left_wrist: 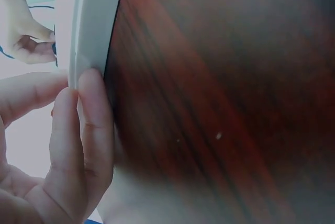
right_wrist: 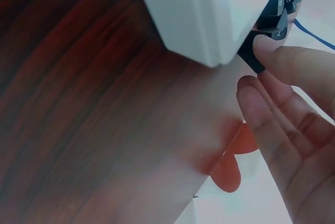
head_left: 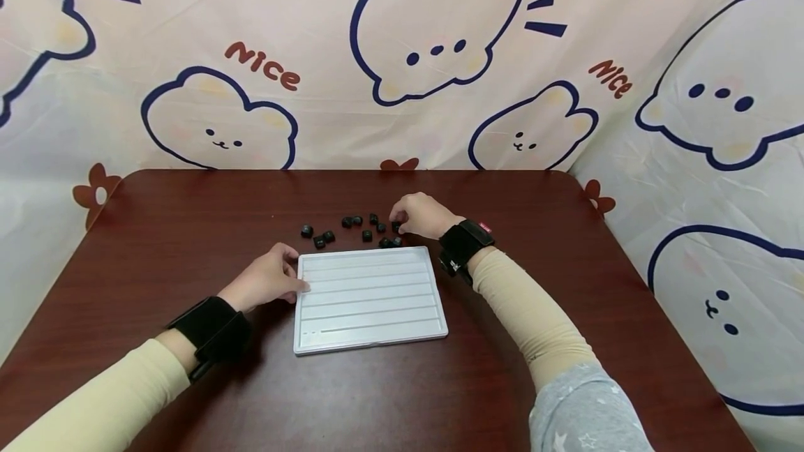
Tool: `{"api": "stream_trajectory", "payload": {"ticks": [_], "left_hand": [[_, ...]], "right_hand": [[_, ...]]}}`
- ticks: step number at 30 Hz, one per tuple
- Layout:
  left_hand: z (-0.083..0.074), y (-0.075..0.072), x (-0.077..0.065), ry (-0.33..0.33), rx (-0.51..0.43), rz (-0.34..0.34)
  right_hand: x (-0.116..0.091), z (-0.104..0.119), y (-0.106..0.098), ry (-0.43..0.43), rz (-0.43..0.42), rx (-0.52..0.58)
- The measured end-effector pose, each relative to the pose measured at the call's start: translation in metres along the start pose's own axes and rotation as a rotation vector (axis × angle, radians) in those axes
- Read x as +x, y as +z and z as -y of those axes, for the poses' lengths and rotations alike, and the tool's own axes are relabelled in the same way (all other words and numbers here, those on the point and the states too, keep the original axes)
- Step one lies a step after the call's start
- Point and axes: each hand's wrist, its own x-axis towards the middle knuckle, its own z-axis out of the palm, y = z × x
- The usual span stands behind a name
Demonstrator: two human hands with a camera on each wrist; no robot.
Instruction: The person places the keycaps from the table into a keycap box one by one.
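Observation:
A white ridged tray (head_left: 370, 302) lies flat on the table, several shallow grooves running across it. My left hand (head_left: 266, 279) grips its left edge, thumb over the rim; in the left wrist view, fingertips (left_wrist: 93, 85) press against the tray's side wall (left_wrist: 97, 20). Beyond the tray's far edge, my right hand (head_left: 427, 216) pinches a small black keycap (head_left: 396, 227) at the right end of a scattered group. The right wrist view shows the thumb on that keycap (right_wrist: 250, 55), with lettered black keycaps (right_wrist: 277, 12) close by. Its underside is hidden.
Several more black keycaps (head_left: 367, 236) lie loose along the tray's far side, one keycap (head_left: 306, 231) farthest left. The dark red-brown table (head_left: 521, 396) ends at a cartoon-printed curtain (head_left: 339, 117) behind and to the right.

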Motion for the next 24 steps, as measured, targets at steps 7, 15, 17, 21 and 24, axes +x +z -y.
{"api": "stream_trajectory", "payload": {"ticks": [7,15,17,21,24], "left_hand": [[0.0014,0.0005,-0.0025,-0.001,-0.025,0.001],[0.0005,-0.0011,-0.0026,-0.007,-0.031,0.006],[0.001,-0.0014,-0.0029,-0.007,-0.035,0.013],[0.0033,-0.0007,-0.0022,-0.01,-0.05,0.021],[0.004,0.0,0.0001,-0.023,-0.059,0.017]], "right_hand": [[0.002,0.0043,0.0,0.015,0.015,-0.002],[0.0041,0.0021,0.002,0.036,0.026,0.003],[0.0041,0.0017,0.0026,0.037,0.026,0.004],[0.004,0.0013,0.0035,0.033,0.025,-0.003],[0.0039,-0.0013,0.0024,0.034,0.025,-0.005]]}}
